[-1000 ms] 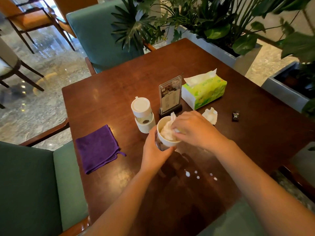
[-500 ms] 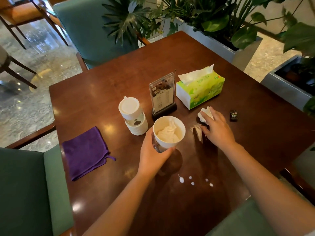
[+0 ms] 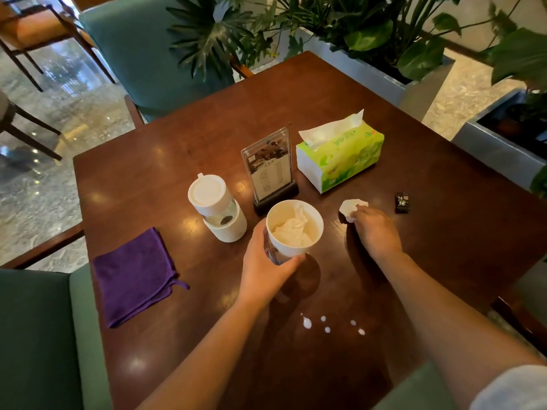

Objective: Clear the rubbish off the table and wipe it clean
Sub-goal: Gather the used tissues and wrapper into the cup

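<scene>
My left hand [image 3: 263, 261] grips a white paper cup [image 3: 291, 253] just above the dark wooden table [image 3: 444, 232]; a crumpled tissue [image 3: 293, 230] lies inside the cup. My right hand [image 3: 374, 229] reaches to a second crumpled white tissue [image 3: 349, 207] on the table and its fingers close on it. A small black wrapper [image 3: 401, 202] lies right of that tissue. Several white drops [image 3: 325, 324] spot the table near its front edge. A folded purple cloth [image 3: 133, 273] lies at the left edge.
A white lidded tumbler [image 3: 217, 213] stands left of the cup, a clear menu stand [image 3: 270, 170] behind it, and a green tissue pack [image 3: 340, 156] to the right. Teal chairs flank the table; planters with leafy plants line the far right.
My right hand has left the cup after putting a tissue in it and moved right to the second crumpled tissue. The left hand still holds the cup.
</scene>
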Demonstrator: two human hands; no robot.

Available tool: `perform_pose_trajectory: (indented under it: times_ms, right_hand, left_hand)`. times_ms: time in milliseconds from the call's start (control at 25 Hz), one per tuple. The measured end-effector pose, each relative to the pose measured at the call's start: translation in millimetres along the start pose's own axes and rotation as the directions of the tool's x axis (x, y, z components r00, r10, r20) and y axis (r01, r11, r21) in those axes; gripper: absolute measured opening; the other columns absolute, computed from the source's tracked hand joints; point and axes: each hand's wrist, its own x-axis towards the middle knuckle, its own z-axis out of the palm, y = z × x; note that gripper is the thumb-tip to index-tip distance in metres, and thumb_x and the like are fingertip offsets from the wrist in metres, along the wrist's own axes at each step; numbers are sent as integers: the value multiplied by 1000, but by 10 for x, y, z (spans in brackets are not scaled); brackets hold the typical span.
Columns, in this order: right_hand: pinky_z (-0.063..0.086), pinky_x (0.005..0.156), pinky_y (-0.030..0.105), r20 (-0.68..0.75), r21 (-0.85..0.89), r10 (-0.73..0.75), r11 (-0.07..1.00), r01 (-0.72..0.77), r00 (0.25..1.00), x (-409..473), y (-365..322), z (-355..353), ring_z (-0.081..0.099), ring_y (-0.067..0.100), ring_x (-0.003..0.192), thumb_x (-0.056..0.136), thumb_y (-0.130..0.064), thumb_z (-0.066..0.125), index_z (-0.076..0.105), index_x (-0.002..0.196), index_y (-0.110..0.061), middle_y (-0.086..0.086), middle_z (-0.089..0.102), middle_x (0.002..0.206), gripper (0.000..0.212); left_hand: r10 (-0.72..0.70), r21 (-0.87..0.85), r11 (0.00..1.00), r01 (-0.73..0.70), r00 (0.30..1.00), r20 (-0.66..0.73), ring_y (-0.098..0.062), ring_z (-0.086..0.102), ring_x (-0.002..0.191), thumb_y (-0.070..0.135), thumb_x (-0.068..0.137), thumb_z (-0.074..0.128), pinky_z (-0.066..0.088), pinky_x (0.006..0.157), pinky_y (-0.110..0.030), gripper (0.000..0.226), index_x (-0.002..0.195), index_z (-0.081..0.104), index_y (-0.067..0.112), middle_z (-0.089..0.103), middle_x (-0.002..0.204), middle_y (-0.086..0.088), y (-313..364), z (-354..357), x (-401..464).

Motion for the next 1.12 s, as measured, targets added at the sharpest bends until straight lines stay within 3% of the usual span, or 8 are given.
perform_pose_trajectory:
  times_ms: [200,320,400,600,720,840,960,1120]
  right_hand:
    - [49,85,32,-307,417,185,908,-42,934,-104,-251,-415,65,31,95,82,3,60,70,99,0,18,70,103,20]
    - [50,80,21,-504,444,45,870,215,862,-316,-493,-874,66,18,89,80,2,65,72,95,-1,11,72,97,17]
    - [52,83,24,-563,340,-151,854,394,813,-469,-656,-1135,66,16,89,80,0,66,72,93,0,11,72,95,15]
    - [56,82,39,-370,138,-464,829,542,805,-607,-887,-1401,69,27,90,77,5,66,71,91,3,16,73,94,15]
    - [49,90,42,72,78,-463,886,458,883,-537,-1018,-1353,61,29,105,88,-7,55,66,108,-4,13,67,115,23]
    - [47,86,41,392,4,-400,901,433,828,-494,-1088,-1288,57,28,105,92,-15,42,61,115,-13,8,62,121,30]
    - [46,96,42,356,127,-434,900,417,828,-578,-1058,-1295,54,26,114,87,-18,36,60,117,-16,8,59,128,39]
    - [40,101,34,-22,158,-549,823,545,835,-675,-892,-1257,54,22,117,81,-22,42,63,115,-8,10,63,124,43]
  left_hand:
    - [23,5,1000,-23,1000,17,12,44,116,28,66,83,43,86,-9,78,115,35,65,46,117,44,20,81,4]
    - [30,-12,999,-30,999,35,11,45,117,26,66,83,41,90,-16,77,115,36,63,48,118,40,61,144,5]
    - [45,-27,999,-44,998,45,7,46,118,22,67,82,43,95,-23,77,118,38,59,49,121,34,102,191,18]
    - [117,-70,991,-113,992,51,-4,50,120,25,70,81,47,98,-34,74,128,40,46,53,127,21,231,273,4]
    - [124,-66,990,-121,991,49,-4,53,117,26,68,81,47,96,-35,73,125,42,49,55,125,22,308,289,-10]
    - [149,-13,989,-148,988,49,1,52,115,28,67,81,44,93,-19,74,122,40,53,54,122,30,348,257,-5]
    - [153,-11,988,-153,987,42,-2,51,118,26,69,82,45,98,-28,73,123,40,52,54,124,22,321,216,-24]
    - [127,-58,990,-126,992,15,-5,52,118,20,69,83,47,98,-39,73,125,42,44,55,127,13,298,236,-32]
